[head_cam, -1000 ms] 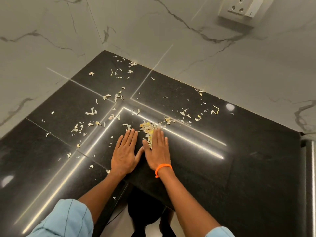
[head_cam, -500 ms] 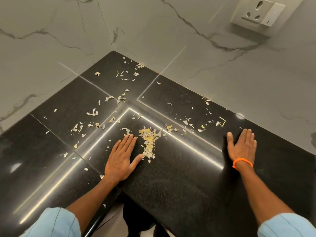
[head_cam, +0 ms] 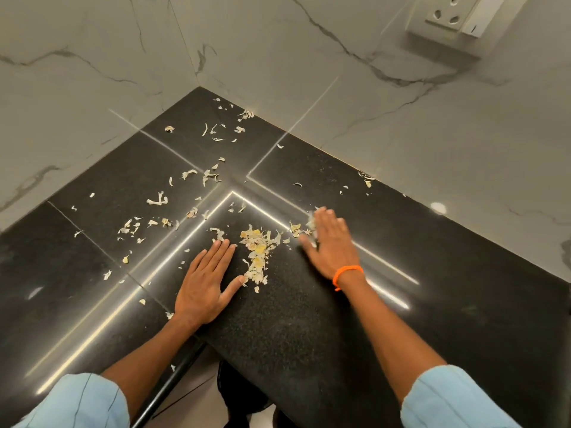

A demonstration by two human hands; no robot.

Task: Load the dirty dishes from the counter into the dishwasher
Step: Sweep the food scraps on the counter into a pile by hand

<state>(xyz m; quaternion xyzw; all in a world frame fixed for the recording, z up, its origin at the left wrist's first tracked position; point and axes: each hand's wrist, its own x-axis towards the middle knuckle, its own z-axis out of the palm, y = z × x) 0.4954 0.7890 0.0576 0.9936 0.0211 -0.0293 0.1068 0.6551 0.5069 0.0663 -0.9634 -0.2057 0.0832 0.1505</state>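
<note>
Your right hand (head_cam: pixel 332 245) swept back left, flat, fingers straight. Pile (head_cam: pixel 258 251) lies between it and flat left hand (head_cam: pixel 205 284), which touches pile.

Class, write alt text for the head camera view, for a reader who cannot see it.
Two bare hands lie flat on a black counter, the left hand beside a pile of pale peel scraps and the blurred right hand sweeping more toward it. Loose scraps dot the corner below marble walls; no dishes show.

Black stone counter (head_cam: pixel 309 329) — pale peel scraps (head_cam: pixel 256 251) scattered, both palms flat.
</note>
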